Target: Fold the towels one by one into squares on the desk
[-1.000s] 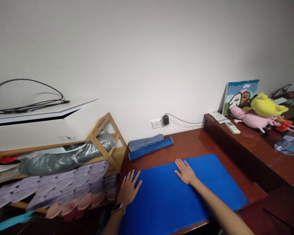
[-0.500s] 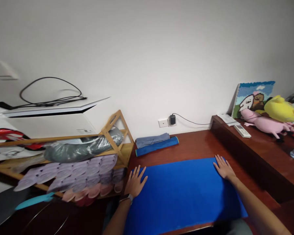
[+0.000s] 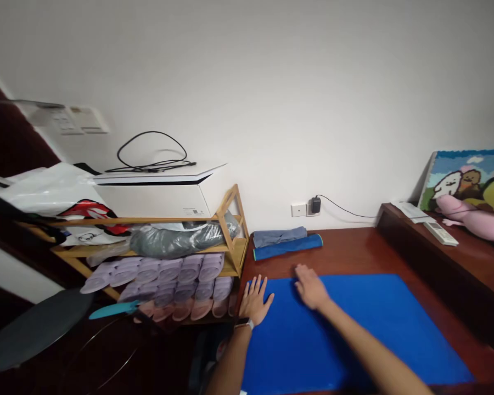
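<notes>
A plain blue mat lies flat on the reddish-brown wooden table. My left hand, a watch on its wrist, rests palm down at the mat's far left corner with its fingers spread. Along the far edge, left of the middle, my right hand is stretched out flat over the mat, fingertips passing its border; its fingers are a little blurred and hold nothing. Behind the mat, near the wall, are a rolled blue cloth and a folded grey-blue cloth, side by side.
To the left stands a wooden rack with lilac slippers and a white box. A raised ledge on the right bears a remote control, a pink plush toy and a picture. A plugged-in black adapter trails its cord rightward.
My right hand has swept from the mat's far right corner leftward along its far edge, closer to my left hand. My left hand stays at the left corner. The view has turned left.
</notes>
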Demonstrator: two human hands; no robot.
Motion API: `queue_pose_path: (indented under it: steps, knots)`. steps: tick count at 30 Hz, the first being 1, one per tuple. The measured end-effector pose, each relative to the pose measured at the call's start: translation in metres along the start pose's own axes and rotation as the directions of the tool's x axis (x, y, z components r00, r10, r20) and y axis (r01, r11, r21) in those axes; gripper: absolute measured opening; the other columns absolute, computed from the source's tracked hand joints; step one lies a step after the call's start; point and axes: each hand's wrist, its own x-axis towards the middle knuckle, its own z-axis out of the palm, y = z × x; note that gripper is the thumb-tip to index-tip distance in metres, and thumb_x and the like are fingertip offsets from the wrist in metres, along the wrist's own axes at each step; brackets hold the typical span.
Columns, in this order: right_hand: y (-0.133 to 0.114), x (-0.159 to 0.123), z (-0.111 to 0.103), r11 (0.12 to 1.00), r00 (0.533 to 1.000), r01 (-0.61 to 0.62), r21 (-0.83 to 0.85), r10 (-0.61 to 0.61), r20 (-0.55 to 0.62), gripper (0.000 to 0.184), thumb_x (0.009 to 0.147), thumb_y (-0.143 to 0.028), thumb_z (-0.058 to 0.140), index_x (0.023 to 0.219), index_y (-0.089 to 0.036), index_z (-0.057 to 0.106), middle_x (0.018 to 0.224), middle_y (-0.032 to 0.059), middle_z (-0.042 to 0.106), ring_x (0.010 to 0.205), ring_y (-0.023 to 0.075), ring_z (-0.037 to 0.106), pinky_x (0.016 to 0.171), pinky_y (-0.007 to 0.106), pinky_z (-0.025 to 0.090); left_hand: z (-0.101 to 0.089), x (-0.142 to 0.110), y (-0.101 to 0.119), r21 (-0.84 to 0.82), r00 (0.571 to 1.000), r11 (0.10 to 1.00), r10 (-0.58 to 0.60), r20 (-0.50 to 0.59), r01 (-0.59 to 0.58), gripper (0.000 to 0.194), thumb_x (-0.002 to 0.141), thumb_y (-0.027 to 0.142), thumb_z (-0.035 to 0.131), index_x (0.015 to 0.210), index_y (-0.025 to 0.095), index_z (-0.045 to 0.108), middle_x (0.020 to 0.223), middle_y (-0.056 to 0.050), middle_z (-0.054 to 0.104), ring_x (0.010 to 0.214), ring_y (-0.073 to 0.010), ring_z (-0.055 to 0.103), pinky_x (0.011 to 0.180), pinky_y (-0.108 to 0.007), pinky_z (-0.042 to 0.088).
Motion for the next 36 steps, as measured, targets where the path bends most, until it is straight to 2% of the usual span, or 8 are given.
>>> queue_pose_path:
  steps: [3,7,10,13,18,22,32,36]
  knots:
    - [-0.084,0.012,0.044,0.985,0.989,0.125,0.118,-0.133,0.063,0.066,0.106,-0.042,0.021,0.163,-0.009,0.033,0.169,0.0118,0.029,0.159,0.0249,0.024,0.13,0.045,0.018,0.008,0.001,-0.004,0.0,1.0,1.0,-0.001,-0.012,0.001,0.065,0.105,0.055,0.033,0.163,0.024,0.036,0.17,-0.009,0.034,0.158,-0.0288,0.028,0.129,-0.053,0.021]
    - [-0.082,0.008,0.058,0.985,0.991,0.103,0.136,-0.113,0.068,0.067,0.108,-0.044,0.015,0.164,-0.012,0.03,0.17,0.0103,0.027,0.16,0.0233,0.02,0.131,0.047,0.015,0.015,0.002,-0.007,0.0,0.999,1.0,-0.001,-0.037,0.001,0.062,0.106,0.051,0.033,0.163,0.026,0.036,0.169,-0.008,0.037,0.158,-0.0285,0.029,0.129,-0.053,0.022]
    - [-0.015,-0.009,0.037,0.997,0.997,-0.001,0.073,-0.005,0.082,0.069,0.107,-0.048,0.018,0.165,-0.013,0.028,0.171,0.0091,0.025,0.16,0.0232,0.018,0.131,0.046,0.014,0.014,0.003,-0.007,-0.008,0.999,1.0,-0.003,-0.053,0.003,0.066,0.106,0.056,0.032,0.163,0.025,0.035,0.17,-0.009,0.036,0.158,-0.0294,0.029,0.129,-0.054,0.021]
    - [0.087,-0.043,0.014,0.986,0.984,-0.164,-0.017,0.165,0.065,0.073,0.105,-0.053,0.02,0.166,-0.013,0.026,0.171,0.0083,0.025,0.16,0.0231,0.018,0.131,0.045,0.013,0.012,0.004,-0.007,-0.015,0.999,1.0,-0.002,-0.055,0.001,0.067,0.105,0.059,0.032,0.163,0.026,0.035,0.17,-0.009,0.035,0.158,-0.0292,0.029,0.128,-0.054,0.021]
    - [0.263,-0.12,-0.015,0.864,0.876,-0.478,-0.159,0.483,-0.005,0.079,0.101,-0.055,0.015,0.166,-0.011,0.022,0.172,0.0092,0.021,0.16,0.0262,0.016,0.13,0.049,0.016,0.012,0.008,-0.01,-0.017,0.999,1.0,0.002,-0.038,-0.003,0.067,0.104,0.061,0.033,0.162,0.027,0.037,0.169,-0.007,0.037,0.157,-0.0282,0.031,0.128,-0.052,0.022]
    - [0.326,-0.155,-0.022,0.805,0.822,-0.568,-0.171,0.566,-0.062,0.084,0.1,-0.059,0.01,0.167,-0.009,0.019,0.173,0.0101,0.018,0.16,0.0277,0.015,0.13,0.049,0.018,0.014,0.01,-0.011,-0.013,0.999,1.0,-0.016,-0.04,0.015,0.068,0.103,0.062,0.034,0.161,0.027,0.038,0.169,-0.007,0.038,0.157,-0.0287,0.032,0.127,-0.052,0.023]
    - [0.319,-0.148,-0.037,0.771,0.786,-0.601,-0.212,0.618,0.018,0.078,0.102,-0.052,0.016,0.165,-0.008,0.026,0.171,0.0135,0.023,0.159,0.0289,0.021,0.128,0.052,0.02,0.0,0.006,-0.002,0.022,1.0,0.999,-0.027,0.01,0.027,0.068,0.104,0.059,0.032,0.162,0.025,0.036,0.169,-0.008,0.037,0.157,-0.0266,0.03,0.129,-0.05,0.021]
    - [0.244,-0.116,-0.034,0.812,0.838,-0.539,-0.224,0.543,-0.052,0.073,0.101,-0.043,0.023,0.162,-0.003,0.033,0.169,0.0168,0.029,0.159,0.0316,0.022,0.129,0.054,0.016,0.001,0.004,-0.002,0.014,1.0,1.0,-0.014,0.011,0.014,0.068,0.105,0.06,0.031,0.163,0.025,0.035,0.17,-0.008,0.035,0.158,-0.0269,0.029,0.129,-0.05,0.021]
